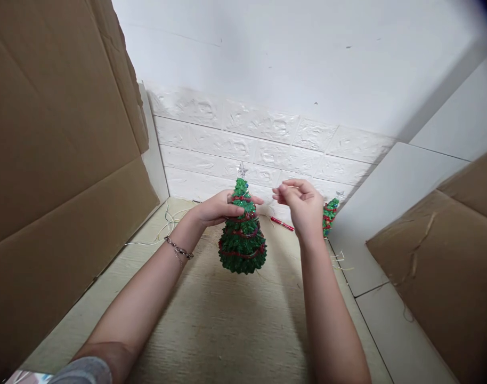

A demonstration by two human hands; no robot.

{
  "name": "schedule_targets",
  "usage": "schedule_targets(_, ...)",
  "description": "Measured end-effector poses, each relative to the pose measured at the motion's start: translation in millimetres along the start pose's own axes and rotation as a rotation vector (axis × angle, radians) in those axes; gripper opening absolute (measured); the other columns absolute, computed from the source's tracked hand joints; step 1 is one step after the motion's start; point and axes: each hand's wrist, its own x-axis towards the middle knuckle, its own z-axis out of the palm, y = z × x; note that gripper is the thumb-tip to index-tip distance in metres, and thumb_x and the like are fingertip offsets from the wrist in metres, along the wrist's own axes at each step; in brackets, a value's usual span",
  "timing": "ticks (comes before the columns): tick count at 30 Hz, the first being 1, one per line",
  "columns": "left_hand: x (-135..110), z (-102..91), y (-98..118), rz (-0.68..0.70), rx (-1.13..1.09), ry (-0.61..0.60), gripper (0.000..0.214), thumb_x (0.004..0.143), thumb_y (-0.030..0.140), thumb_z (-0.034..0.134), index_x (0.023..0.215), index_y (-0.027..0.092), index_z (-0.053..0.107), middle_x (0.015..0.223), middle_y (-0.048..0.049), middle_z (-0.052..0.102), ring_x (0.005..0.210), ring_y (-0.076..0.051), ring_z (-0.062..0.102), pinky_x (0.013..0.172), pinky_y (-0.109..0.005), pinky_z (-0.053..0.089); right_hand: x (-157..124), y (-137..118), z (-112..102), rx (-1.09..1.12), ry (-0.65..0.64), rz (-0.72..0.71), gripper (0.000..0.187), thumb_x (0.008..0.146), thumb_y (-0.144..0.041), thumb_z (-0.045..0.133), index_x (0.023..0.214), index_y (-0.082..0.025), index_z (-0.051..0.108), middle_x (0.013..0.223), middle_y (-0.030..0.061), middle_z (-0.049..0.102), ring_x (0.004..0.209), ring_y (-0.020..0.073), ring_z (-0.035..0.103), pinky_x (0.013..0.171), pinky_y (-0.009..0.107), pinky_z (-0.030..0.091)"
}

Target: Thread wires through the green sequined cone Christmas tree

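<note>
A small green Christmas tree (243,245) with a clear star on top and red garlands stands upright in the middle. My left hand (223,208) is wrapped around its upper part, thumb across the front. To the right of the tree, and apart from it, my right hand (301,200) is raised with thumb and fingertips pinched together. Whatever thin thing may be between those fingertips is too small to make out. Behind my right wrist, a second decorated tree (330,217) with a star is partly hidden.
A red pen-like stick (282,223) lies on the wooden tabletop (227,325) near the back. Loose pale strings (168,226) lie at the back left. Cardboard (63,133) walls the left, with more cardboard (439,256) at right. A white brick-pattern wall (263,125) closes the back.
</note>
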Motion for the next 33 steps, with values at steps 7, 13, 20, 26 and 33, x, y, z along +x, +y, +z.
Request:
schedule_targets(7, -1, -0.7, 0, 0.070, -0.074, -0.060, 0.056, 0.048, 0.050, 0.083, 0.091, 0.017, 0.070, 0.089, -0.0142, 0.070, 0.080, -0.028, 0.068, 0.071, -0.039, 0.053, -14, -7, 1, -0.236, -0.429, -0.119, 0.043, 0.088, -0.056, 0.043, 0.097, -0.021, 0.065, 0.109, 0.0061, 0.068, 0.105, 0.0177, 0.060, 0.093, 0.037, 0.044)
schedule_targets(13, 2, -7.8, -6, 0.113, -0.119, -0.144, 0.052, 0.056, 0.043, 0.081, 0.098, 0.014, 0.068, 0.088, -0.0110, 0.071, 0.077, -0.021, 0.068, 0.073, -0.032, 0.052, -17, -8, -6, -0.188, -0.597, -0.052, 0.067, 0.086, -0.071, 0.025, 0.117, -0.026, 0.063, 0.130, 0.0054, 0.058, 0.123, 0.0224, 0.050, 0.102, 0.044, 0.039)
schedule_targets(20, 4, -6.2, -9, 0.096, -0.106, -0.159, 0.053, 0.056, 0.044, 0.082, 0.098, 0.014, 0.070, 0.071, -0.0064, 0.069, 0.068, -0.017, 0.065, 0.068, -0.027, 0.050, -16, -5, -8, -0.157, -0.611, 0.033, 0.073, 0.085, -0.073, 0.018, 0.126, -0.027, 0.057, 0.136, 0.0031, 0.051, 0.129, 0.0231, 0.044, 0.105, 0.047, 0.037)
schedule_targets(26, 5, -10.4, -13, 0.076, -0.101, -0.162, 0.056, 0.056, 0.043, 0.082, 0.101, 0.013, 0.068, 0.074, -0.0082, 0.070, 0.076, -0.020, 0.066, 0.071, -0.029, 0.049, -17, -6, -8, -0.136, -0.635, 0.056, 0.074, 0.085, -0.073, 0.018, 0.125, -0.025, 0.058, 0.135, 0.0045, 0.053, 0.130, 0.0224, 0.043, 0.106, 0.047, 0.036)
schedule_targets(33, 4, -10.9, -13, 0.020, -0.114, -0.184, 0.063, 0.054, 0.042, 0.083, 0.106, 0.013, 0.065, 0.081, -0.0101, 0.071, 0.078, -0.022, 0.068, 0.073, -0.031, 0.050, -13, -2, -8, -0.086, -0.496, 0.062, 0.076, 0.081, -0.077, 0.024, 0.119, -0.024, 0.062, 0.133, 0.0072, 0.055, 0.124, 0.0236, 0.049, 0.103, 0.045, 0.039)
